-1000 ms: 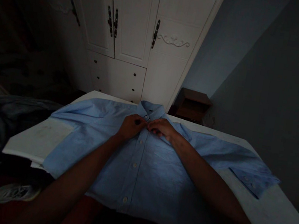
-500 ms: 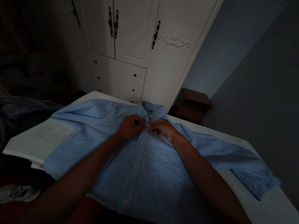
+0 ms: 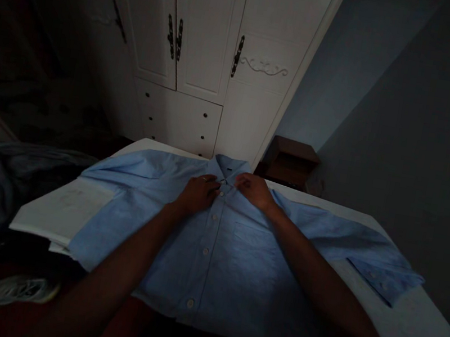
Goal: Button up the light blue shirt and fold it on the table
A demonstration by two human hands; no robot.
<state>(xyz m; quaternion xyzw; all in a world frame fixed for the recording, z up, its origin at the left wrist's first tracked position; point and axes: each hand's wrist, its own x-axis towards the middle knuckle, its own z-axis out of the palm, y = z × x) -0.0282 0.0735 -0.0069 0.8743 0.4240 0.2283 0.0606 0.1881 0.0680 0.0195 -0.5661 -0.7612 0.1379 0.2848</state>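
Observation:
A light blue button-up shirt [image 3: 252, 264] lies front up on a white table, sleeves spread to both sides. Its front is fastened down a row of pale buttons, and the collar [image 3: 232, 165] points away from me. My left hand [image 3: 199, 192] rests at the top of the placket, its fingers curled on the cloth beside the upper buttons. At the right collar point, my right hand [image 3: 254, 189] pinches the fabric between thumb and fingers. The fingertips of both hands are partly hidden in the dim light.
Beyond the white table [image 3: 60, 211] stands a white wardrobe [image 3: 203, 34] with dark handles and drawers. A small brown cabinet [image 3: 292, 159] sits by the wall. Dark clothing [image 3: 1, 178] is heaped at left, and a shoe [image 3: 20, 290] lies on the red floor below.
My right hand has moved from the upper button up to the collar point. My left hand has shifted slightly off the button, its fingers flatter. The upper button now shows uncovered.

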